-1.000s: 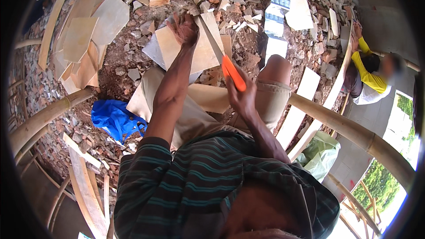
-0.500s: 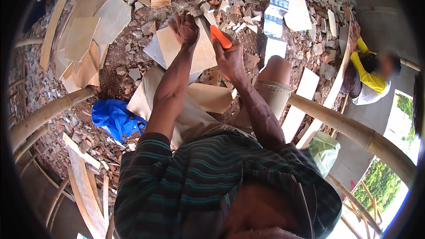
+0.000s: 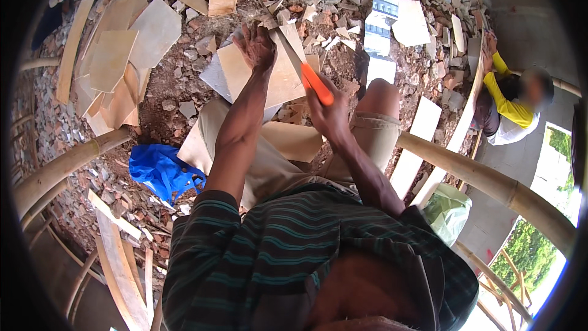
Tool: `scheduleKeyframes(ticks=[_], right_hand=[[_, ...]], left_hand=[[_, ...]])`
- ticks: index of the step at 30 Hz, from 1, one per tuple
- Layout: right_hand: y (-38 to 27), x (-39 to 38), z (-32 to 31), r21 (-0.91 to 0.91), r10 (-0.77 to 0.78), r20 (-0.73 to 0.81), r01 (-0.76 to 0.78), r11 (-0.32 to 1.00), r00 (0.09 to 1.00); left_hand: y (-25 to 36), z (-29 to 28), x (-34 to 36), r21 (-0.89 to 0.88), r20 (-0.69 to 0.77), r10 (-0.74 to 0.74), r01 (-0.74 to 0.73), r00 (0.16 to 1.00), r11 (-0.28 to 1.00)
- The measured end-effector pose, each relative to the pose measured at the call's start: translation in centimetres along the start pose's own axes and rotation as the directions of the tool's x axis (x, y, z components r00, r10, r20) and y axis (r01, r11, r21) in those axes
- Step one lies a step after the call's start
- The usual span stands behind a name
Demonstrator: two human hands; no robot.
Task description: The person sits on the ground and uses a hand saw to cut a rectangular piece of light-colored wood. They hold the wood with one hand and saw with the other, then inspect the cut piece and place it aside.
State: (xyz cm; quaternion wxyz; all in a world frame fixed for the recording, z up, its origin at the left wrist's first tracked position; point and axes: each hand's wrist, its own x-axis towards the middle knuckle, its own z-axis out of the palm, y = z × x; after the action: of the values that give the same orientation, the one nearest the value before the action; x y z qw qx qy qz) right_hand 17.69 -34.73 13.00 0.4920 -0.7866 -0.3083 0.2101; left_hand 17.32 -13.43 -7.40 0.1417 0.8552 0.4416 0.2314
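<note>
My right hand [image 3: 329, 112] is closed around the orange handle of a handsaw [image 3: 295, 54]. Its narrow blade slants up and left across a thin tan board [image 3: 280, 84]. Flat on the board's far left part lies my left hand [image 3: 256, 48], fingers spread, close to the blade's far end. The board rests in front of my knees over a pale grey piece [image 3: 214, 78] that sticks out on its left. How deep the blade sits in the board is not clear.
Stacked board pieces [image 3: 113, 55] lie left on rubble. A blue bag [image 3: 162, 171] is by my left leg. Bamboo poles [image 3: 490, 179] cross both sides. At the right, a person in yellow sleeves [image 3: 516, 109] handles a long board [image 3: 463, 125]. A green bag [image 3: 447, 211] is behind my right knee.
My right hand has drawn the saw back toward me and slightly right, so more blade shows over the board. My left hand stays pressed on the board.
</note>
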Motion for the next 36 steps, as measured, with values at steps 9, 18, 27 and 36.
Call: scheduleKeyframes(ticks=[9,18,27,36], right_hand=[[-0.2,3.7,1.6,0.077,0.054,0.109,-0.062,0.995,0.993],[0.7,1.5,1.1,-0.027,0.061,0.06,-0.06,0.998,0.996],[-0.1,-3.0,-1.2,0.084,-0.049,-0.081,0.056,0.995,0.996],[-1.1,-0.9,-0.7,-0.021,-0.024,-0.039,0.024,1.0,0.999]], left_hand=[[0.0,-0.4,0.0,-0.015,0.063,-0.026,0.027,0.998,1.0],[-0.1,-0.2,0.3,0.046,0.108,-0.001,-0.004,0.994,0.999],[-0.1,0.2,0.2,0.099,0.05,0.017,-0.022,0.999,0.995],[-0.2,0.4,0.3,0.027,0.019,0.019,-0.02,1.0,0.999]])
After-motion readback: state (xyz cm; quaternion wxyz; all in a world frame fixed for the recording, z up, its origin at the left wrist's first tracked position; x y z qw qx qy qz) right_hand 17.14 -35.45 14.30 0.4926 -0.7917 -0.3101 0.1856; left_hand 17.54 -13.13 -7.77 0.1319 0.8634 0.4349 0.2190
